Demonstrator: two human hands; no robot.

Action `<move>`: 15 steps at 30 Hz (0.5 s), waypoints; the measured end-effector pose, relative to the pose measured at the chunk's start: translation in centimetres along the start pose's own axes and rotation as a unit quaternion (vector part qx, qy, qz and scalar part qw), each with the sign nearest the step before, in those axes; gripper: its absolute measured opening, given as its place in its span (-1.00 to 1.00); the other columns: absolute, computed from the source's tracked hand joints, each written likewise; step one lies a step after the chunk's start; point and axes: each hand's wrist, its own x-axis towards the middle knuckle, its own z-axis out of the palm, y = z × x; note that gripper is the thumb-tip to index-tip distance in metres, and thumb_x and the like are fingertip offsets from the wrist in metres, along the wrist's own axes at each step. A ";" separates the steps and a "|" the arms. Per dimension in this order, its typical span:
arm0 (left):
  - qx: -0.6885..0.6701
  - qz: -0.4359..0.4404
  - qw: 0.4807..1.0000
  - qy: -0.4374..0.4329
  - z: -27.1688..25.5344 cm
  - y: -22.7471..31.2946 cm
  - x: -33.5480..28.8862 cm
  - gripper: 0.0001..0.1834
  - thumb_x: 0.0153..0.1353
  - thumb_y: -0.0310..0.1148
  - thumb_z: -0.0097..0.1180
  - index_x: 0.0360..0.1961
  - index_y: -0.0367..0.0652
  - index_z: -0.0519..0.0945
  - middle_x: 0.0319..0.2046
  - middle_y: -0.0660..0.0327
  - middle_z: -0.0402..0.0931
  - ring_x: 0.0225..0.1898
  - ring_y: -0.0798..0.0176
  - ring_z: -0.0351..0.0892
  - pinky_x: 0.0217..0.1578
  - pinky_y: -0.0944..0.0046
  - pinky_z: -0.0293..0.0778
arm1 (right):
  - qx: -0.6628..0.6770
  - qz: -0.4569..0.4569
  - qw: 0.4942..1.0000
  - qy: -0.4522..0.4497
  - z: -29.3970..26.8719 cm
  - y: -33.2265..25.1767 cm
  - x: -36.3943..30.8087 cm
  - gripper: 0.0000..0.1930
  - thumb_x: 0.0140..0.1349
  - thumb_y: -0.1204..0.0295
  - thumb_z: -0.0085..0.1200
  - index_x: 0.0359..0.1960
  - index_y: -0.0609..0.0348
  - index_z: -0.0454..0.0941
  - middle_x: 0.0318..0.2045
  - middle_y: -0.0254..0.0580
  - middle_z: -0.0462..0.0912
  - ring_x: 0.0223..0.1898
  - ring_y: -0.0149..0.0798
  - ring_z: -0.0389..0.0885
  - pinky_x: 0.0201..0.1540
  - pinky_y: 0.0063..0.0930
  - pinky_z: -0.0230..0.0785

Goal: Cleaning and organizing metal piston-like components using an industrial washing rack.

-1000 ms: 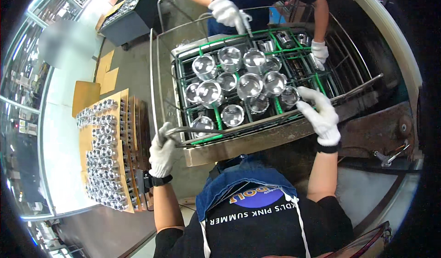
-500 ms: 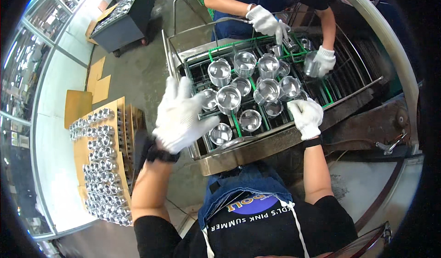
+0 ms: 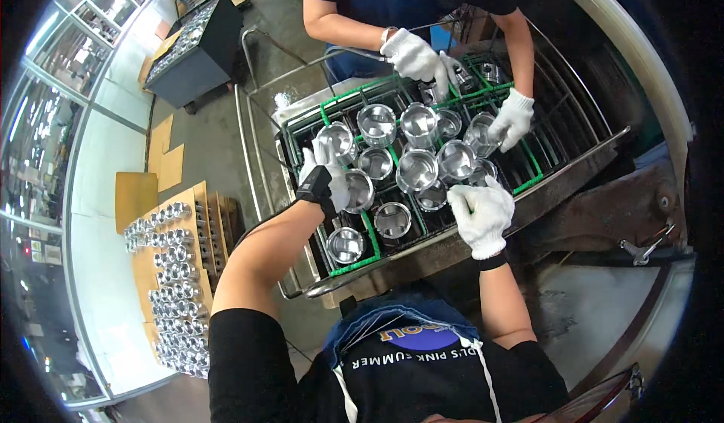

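Note:
Both my hands wear white knit gloves. My left hand (image 3: 326,176) reaches over the left side of a green-edged wire rack (image 3: 369,246), its visible fingers extended among shiny metal cups. One open-topped cup (image 3: 358,191) is right beside its thumb side; what lies beneath the palm is hidden. My right hand (image 3: 483,212) hovers at the rack's near edge with fingers curled in a loose closed shape and nothing visible in them. A cup (image 3: 481,173) lies just beyond it. More cups, such as a near-left one (image 3: 346,245), stand in the rack.
Across the rack, a co-worker's gloved hand (image 3: 514,120) touches a metal cup (image 3: 480,134); their other gloved hand (image 3: 413,55) is over small metal parts. Rows of cups (image 3: 177,310) stand on cardboard at left. A dark wheeled bin (image 3: 192,68) is behind. A metal rail (image 3: 245,114) borders the rack.
My left hand has come down from a raised, spread pose into the cups. My right hand stays near the rack's front edge. The co-worker's right-side hand has shifted toward the nearer cups.

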 end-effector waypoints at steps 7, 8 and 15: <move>-0.132 0.022 0.975 -0.175 -3.6 -2.5 2.7 -0.55 0.01 -0.10 0.17 0.00 0.18 0.64 0.14 -0.20 0.34 0.02 -0.30 0.49 0.10 -0.23 0.37 | 0.040 -0.011 0.998 -0.039 0.9 -1.7 1.5 -0.84 0.06 0.27 0.29 -0.54 0.04 0.73 -0.63 -0.22 0.67 -0.54 -0.14 0.65 -0.01 -0.12 0.49; -0.177 -0.019 0.979 -0.103 -3.2 -2.3 1.9 -0.57 -0.01 -0.10 0.16 -0.06 0.11 0.66 0.06 -0.25 0.38 -0.12 -0.32 0.55 -0.04 -0.17 0.49 | 0.043 -0.009 0.998 -0.038 0.9 -1.7 1.7 -0.84 0.06 0.26 0.28 -0.54 0.04 0.73 -0.64 -0.21 0.67 -0.55 -0.13 0.65 -0.01 -0.13 0.49; -0.170 0.078 0.954 -0.235 -1.2 -0.3 4.9 -0.59 0.20 -0.13 -0.06 -0.32 -0.22 0.71 -0.35 -0.09 0.66 -0.17 -0.10 0.63 -0.10 -0.10 0.51 | -0.010 0.007 0.999 -0.051 0.0 0.2 0.9 -0.78 0.08 0.15 0.23 -0.58 -0.05 0.72 -0.64 -0.22 0.65 -0.51 -0.07 0.62 -0.19 -0.15 0.44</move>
